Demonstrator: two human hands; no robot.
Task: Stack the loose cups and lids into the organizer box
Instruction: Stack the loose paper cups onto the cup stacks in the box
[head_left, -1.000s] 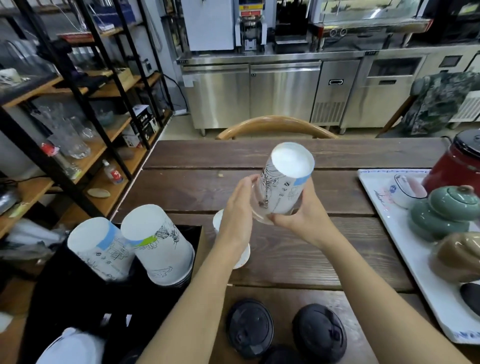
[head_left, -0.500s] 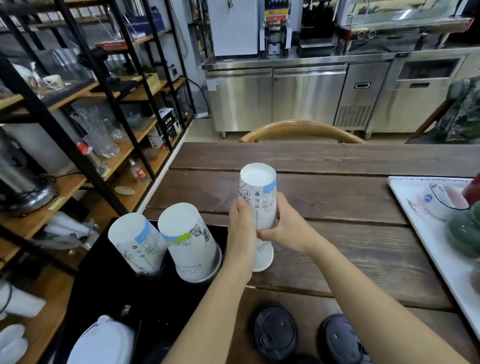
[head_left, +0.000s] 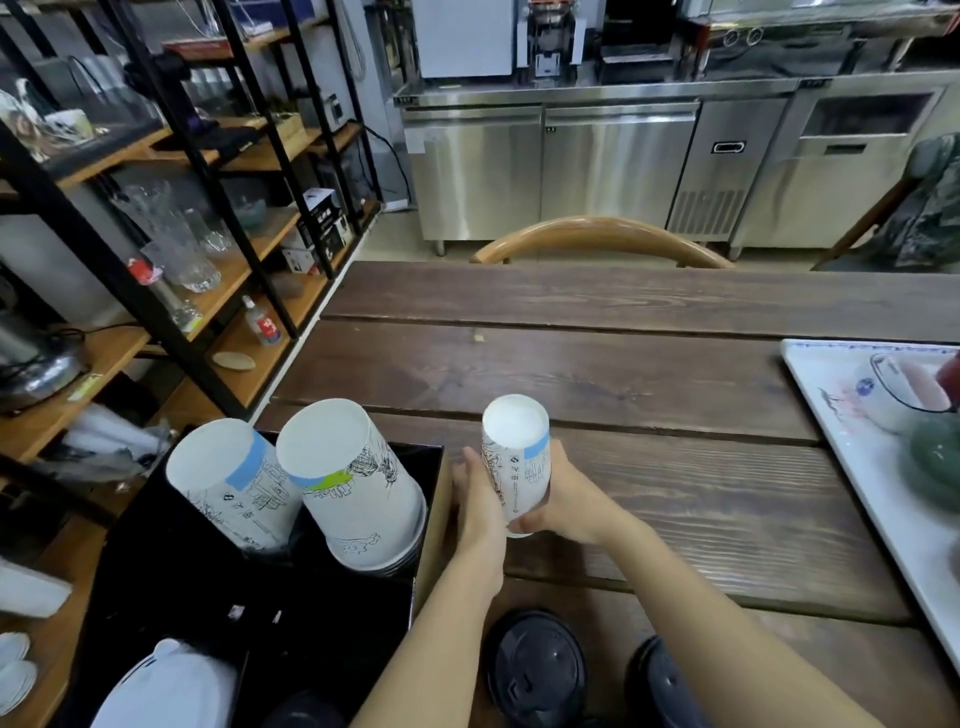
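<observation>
An upside-down white paper cup (head_left: 517, 462) with line drawings and a blue patch stands on the wooden table (head_left: 649, 379), right of the black organizer box (head_left: 421, 457). My right hand (head_left: 571, 506) grips its lower right side. My left hand (head_left: 475, 499) lies flat against its left side with straight fingers. Two stacks of inverted cups (head_left: 228, 483) (head_left: 353, 483) lean inside the box. Black lids (head_left: 537, 670) (head_left: 660, 686) lie on the table near me, between my forearms.
A white tray (head_left: 831, 415) with a small cup and teapots sits at the right edge. White lids (head_left: 166, 691) lie in the box's near part. Shelves with glassware stand on the left. A wooden chair back (head_left: 597, 241) is across the table.
The tilted cup in my hands was lowered over another cup standing on the table and pressed down. My view has swung left and lower.
</observation>
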